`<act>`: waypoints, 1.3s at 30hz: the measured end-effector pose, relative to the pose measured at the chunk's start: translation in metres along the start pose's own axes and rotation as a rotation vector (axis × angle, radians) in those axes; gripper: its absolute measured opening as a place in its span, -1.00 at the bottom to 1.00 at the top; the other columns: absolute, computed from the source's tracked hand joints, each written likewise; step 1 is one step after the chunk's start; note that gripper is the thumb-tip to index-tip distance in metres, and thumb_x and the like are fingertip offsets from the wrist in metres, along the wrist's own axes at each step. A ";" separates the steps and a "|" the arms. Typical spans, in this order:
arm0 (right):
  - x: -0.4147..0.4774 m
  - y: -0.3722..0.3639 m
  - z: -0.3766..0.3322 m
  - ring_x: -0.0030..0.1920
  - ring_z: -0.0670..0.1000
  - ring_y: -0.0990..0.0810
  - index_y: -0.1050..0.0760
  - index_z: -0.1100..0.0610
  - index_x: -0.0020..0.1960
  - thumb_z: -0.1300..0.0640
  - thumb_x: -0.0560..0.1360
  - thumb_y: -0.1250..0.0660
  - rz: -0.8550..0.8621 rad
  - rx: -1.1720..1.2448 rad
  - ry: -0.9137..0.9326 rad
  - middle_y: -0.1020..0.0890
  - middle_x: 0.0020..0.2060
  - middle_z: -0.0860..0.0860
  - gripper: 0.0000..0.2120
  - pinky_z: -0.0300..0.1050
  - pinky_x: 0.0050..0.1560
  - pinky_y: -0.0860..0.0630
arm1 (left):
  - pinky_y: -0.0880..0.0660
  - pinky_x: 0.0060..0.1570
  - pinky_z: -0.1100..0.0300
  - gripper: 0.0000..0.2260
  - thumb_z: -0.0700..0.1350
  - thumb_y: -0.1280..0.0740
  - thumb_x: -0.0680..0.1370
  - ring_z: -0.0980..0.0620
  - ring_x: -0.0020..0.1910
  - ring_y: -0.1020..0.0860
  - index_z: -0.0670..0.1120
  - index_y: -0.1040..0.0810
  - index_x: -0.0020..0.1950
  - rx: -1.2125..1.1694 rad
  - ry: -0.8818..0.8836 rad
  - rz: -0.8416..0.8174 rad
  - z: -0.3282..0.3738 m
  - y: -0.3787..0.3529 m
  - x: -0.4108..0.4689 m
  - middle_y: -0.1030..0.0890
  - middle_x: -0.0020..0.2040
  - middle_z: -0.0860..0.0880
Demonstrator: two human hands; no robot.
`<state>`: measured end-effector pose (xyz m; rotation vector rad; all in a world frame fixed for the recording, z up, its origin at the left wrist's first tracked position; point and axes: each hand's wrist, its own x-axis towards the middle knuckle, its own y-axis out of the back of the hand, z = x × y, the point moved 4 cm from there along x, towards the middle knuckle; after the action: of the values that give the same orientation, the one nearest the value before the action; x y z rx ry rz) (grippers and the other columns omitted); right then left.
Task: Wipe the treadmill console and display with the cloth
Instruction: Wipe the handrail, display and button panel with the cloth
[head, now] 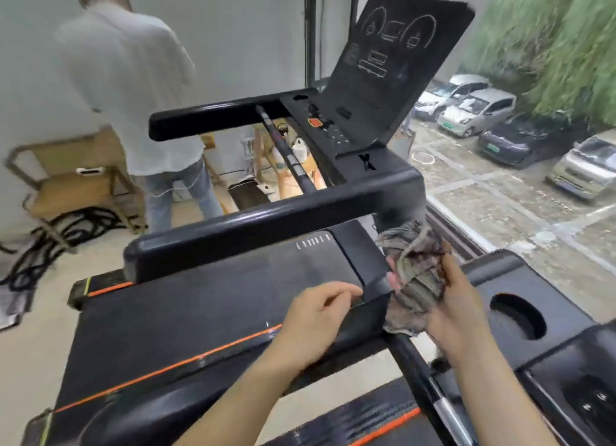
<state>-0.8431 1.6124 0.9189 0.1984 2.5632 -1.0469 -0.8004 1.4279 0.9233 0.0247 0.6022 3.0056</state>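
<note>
- The treadmill [200, 305] fills the middle of the view. Its belt runs below and on the near side of the console, with orange trim along its edge.
- The display [396, 55] is a dark panel tilted back, rising straight from the far edge of the console. Its face is turned toward the wearer and faint outlines of dials show on it.
- The console [336, 125] is the flat button strip at the foot of that panel. Its long axis runs along the panel's lower edge, and an orange button [315, 122] sits near its middle.
- A black handrail [266, 225] crosses on the near side of the console, between it and both hands.
- The cloth [416, 279], a bunched grey-brown rag, is well short of the console. It is below the handrail and not touching console or display.
- The right hand [456, 309] grasps the cloth in a wad, fingers wrapped round it. The cloth's upper end points toward the console.
- The left hand [313, 319] is beside it with bent fingers, their tips on a black edge. Whether it grips that edge I cannot tell.
- Judged from this, the console lies forward and upward of the cloth hand, which looks the nearer of the two. The reach must clear the handrail, then sweep along the strip and up the panel.
</note>
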 end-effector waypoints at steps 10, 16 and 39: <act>-0.080 -0.167 0.176 0.10 0.14 -0.65 -0.58 0.25 0.23 -0.04 0.60 -0.12 -0.305 0.014 -0.308 -0.63 0.15 0.22 -0.55 0.05 0.09 -0.60 | -0.55 0.14 0.07 -0.85 0.01 -0.43 0.50 0.14 0.03 -0.63 0.14 -0.59 0.06 -0.155 0.138 -0.051 -0.046 0.158 -0.082 -0.68 -0.01 0.09; -0.108 -0.239 0.302 0.14 0.19 -0.56 -0.40 0.21 0.36 0.26 0.53 -0.25 -0.466 -0.057 -0.304 -0.58 0.15 0.23 -0.60 0.07 0.11 -0.55 | -0.54 -0.10 0.18 -0.85 -0.13 -0.35 0.57 0.15 -0.21 -0.63 -0.07 -0.69 -0.15 -0.100 0.147 0.089 -0.108 0.303 -0.146 -0.70 -0.21 0.03; -0.014 -0.441 0.426 0.00 0.10 -0.63 -0.41 0.11 0.00 0.21 0.41 -0.45 -0.863 -0.692 -0.409 -0.65 0.01 0.10 -0.75 -0.03 -0.07 -0.54 | -0.29 -0.44 0.24 -0.76 -0.38 -0.28 0.56 -0.06 -0.42 -0.38 -0.14 -0.70 -0.08 0.019 0.084 0.172 -0.137 0.599 -0.068 -0.58 -0.34 -0.11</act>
<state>-0.8274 0.9993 0.9295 -1.2366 2.4317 -0.2780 -0.7793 0.8191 1.0272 -0.0514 0.6695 3.1805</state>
